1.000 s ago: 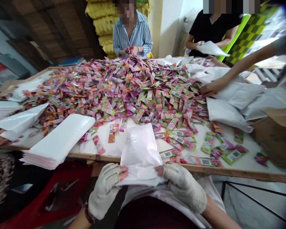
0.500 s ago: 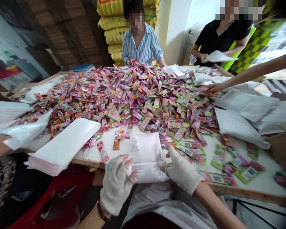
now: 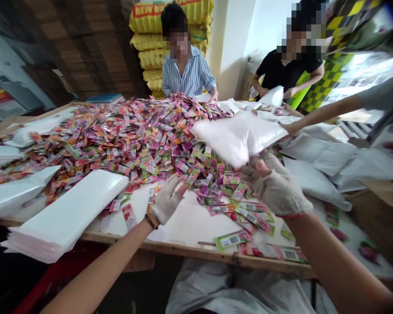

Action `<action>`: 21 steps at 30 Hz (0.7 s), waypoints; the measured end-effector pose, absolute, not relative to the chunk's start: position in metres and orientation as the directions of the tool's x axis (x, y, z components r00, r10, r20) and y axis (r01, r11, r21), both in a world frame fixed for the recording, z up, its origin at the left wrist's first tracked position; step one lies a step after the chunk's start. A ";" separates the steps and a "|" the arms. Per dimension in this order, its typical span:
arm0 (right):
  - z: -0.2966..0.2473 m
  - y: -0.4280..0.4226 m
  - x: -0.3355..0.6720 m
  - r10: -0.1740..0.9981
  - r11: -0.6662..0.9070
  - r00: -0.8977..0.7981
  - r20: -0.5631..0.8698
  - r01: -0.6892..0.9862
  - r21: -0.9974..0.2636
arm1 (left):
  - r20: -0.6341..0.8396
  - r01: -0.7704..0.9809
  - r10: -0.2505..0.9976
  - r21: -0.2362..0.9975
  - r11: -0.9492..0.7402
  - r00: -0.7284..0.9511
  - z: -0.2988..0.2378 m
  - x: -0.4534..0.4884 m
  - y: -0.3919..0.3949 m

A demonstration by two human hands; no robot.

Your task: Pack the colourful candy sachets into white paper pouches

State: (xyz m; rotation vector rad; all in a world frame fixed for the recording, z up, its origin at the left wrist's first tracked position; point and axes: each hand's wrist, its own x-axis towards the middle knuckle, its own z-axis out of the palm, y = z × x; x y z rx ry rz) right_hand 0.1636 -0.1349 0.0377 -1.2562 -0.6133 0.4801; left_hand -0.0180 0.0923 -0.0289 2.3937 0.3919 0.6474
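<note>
My right hand [image 3: 275, 185], in a white knit glove, is closed on the end of a filled white plastic bag [image 3: 237, 137] and holds it in the air above the pile. My gloved left hand [image 3: 167, 200] reaches out over the table near the edge of a big heap of small pink, green and orange sachets [image 3: 134, 135], with its fingers curled loosely; nothing shows in it. Loose sachets [image 3: 249, 216] lie on the white tabletop [image 3: 186, 222] below my right hand.
A stack of flat white bags [image 3: 65, 216] lies at the left front edge. Filled white bags [image 3: 317, 152] pile up at the right. A person in a striped shirt [image 3: 188, 76] stands across, another in black [image 3: 281, 69] holds a bag, and an arm [image 3: 327, 111] reaches in from the right.
My right hand has lifted the white bag off the table front and swung it up to the right. My left hand let go of it and moved out toward the sachets.
</note>
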 end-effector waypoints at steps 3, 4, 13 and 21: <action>0.009 -0.126 0.207 0.576 -0.025 0.783 0.233 0.301 -0.953 | 0.400 0.008 0.239 0.500 -0.866 0.885 -0.047 0.044 0.093; -0.006 -0.122 0.214 0.569 -0.226 0.794 0.216 0.404 -0.887 | 0.373 0.006 0.187 0.437 -0.899 0.909 -0.051 0.061 0.087; -0.081 -0.155 0.138 0.843 -0.531 0.536 -0.036 0.821 -0.212 | -0.019 -0.089 -0.091 0.082 -0.993 0.996 -0.067 0.020 0.057; -0.050 -0.219 0.163 0.894 -0.419 0.442 0.070 0.882 -0.216 | 0.128 0.005 0.038 0.245 -0.970 0.991 -0.035 -0.046 0.083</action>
